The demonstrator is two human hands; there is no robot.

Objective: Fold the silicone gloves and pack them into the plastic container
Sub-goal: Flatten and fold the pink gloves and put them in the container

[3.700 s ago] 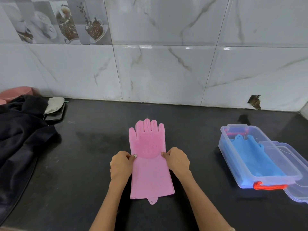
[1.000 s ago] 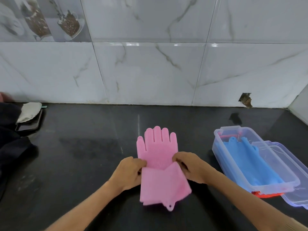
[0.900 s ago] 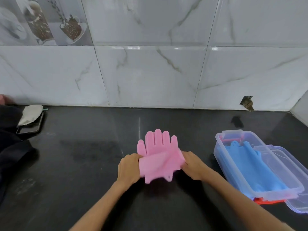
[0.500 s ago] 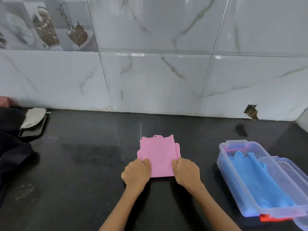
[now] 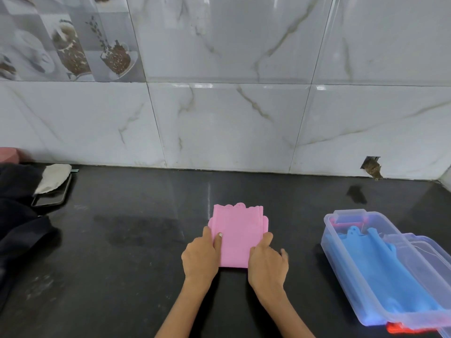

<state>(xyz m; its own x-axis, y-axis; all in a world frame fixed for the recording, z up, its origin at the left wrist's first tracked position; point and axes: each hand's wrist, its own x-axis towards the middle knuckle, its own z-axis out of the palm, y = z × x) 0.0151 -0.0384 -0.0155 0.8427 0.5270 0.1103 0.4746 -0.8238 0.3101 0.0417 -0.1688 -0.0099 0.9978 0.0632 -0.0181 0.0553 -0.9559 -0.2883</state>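
A pink silicone glove (image 5: 238, 230) lies folded in half on the black counter, its cuff edge lying over the fingertips at the far side. My left hand (image 5: 202, 257) grips its near left edge, thumb pressed on top. My right hand (image 5: 267, 263) holds the near right edge. To the right stands a clear plastic container (image 5: 329, 235) with a blue silicone glove (image 5: 375, 262) lying flat inside it.
The container's clear lid (image 5: 429, 252) leans on its right rim. A dark cloth (image 5: 17, 223) lies at the far left with a phone (image 5: 52, 195) and a pale rag beside it. A tiled wall closes off the back of the counter.
The glove's cuff half was lifted and folded over the finger half. Both hands moved to the near fold and now hold its two sides.
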